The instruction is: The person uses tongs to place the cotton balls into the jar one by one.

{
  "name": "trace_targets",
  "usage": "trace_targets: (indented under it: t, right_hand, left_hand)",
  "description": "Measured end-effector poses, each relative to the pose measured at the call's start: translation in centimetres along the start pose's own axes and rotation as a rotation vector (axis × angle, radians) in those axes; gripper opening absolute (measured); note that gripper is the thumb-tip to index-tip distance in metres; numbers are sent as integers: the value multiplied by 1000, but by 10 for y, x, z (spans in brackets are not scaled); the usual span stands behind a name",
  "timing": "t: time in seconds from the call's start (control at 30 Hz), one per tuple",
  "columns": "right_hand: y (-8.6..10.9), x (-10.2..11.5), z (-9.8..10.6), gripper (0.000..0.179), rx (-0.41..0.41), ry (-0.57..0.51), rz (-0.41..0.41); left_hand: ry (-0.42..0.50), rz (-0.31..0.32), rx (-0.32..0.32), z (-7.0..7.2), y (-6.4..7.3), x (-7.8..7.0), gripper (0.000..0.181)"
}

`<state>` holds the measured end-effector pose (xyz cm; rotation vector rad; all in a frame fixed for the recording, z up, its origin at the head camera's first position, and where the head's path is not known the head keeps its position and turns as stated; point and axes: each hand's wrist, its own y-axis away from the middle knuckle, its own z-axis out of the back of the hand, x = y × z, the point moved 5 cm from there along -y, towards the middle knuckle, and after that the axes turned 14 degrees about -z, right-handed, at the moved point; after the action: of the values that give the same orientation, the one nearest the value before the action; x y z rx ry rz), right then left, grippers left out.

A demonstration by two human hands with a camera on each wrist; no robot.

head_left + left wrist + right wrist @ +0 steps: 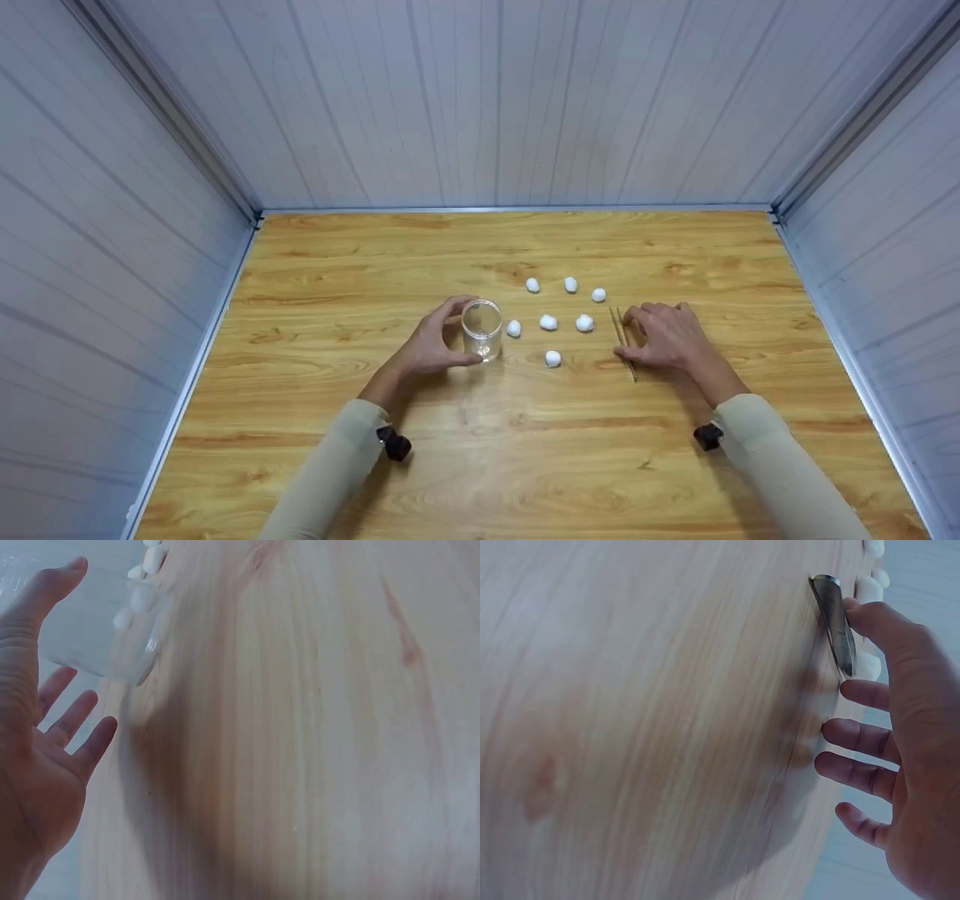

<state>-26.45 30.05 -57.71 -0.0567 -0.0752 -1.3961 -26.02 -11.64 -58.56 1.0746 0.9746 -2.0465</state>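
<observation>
My left hand [439,341] is around a clear, round cup [484,341] that stands upright on the table. Its thumb lies along the near side and the index finger reaches behind the rim; the other fingers [96,742] fan out loosely. Over on the right, slim metal tweezers [624,345] lie on the wood with their arms spread. My right hand [670,337] is low beside them, thumb and index finger right at the tweezers [836,626], the remaining fingers [855,772] apart and relaxed. Several white cotton-like balls [548,322] are scattered between the hands.
The wood-grain table [525,465] meets a pale panel wall [495,105] at the back. More panels enclose it at left [97,262] and right [892,225]. The ball [514,328] nearest the cup sits close to its right side.
</observation>
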Motion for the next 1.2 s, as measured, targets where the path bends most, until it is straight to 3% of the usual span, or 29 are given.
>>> trace_targets:
  t: [0.3,0.33,0.43,0.53,0.57,0.7,1.2]
  right_hand:
    - [-1,2,0,51,-12,-27,29]
    - [-1,2,1,50,-17,-29,35]
    - [-2,3,2,46,-32,-32,46]
    - [-2,4,2,42,-37,-40,54]
    - [-2,4,2,41,-36,-41,55]
    - [-2,6,1,37,-34,-43,60]
    - [-2,8,0,23,-99,-36,94]
  left_hand:
    - [-2,-54,-3,-5,1,0,91]
    - [-1,-84,-4,-7,2,12,91]
    - [-6,-100,1,-9,2,13,91]
    - [6,-85,6,-11,1,14,90]
    - [14,-56,10,-10,1,3,89]
    - [50,-30,8,-11,-1,2,87]
    - [48,-17,-6,-11,0,1,81]
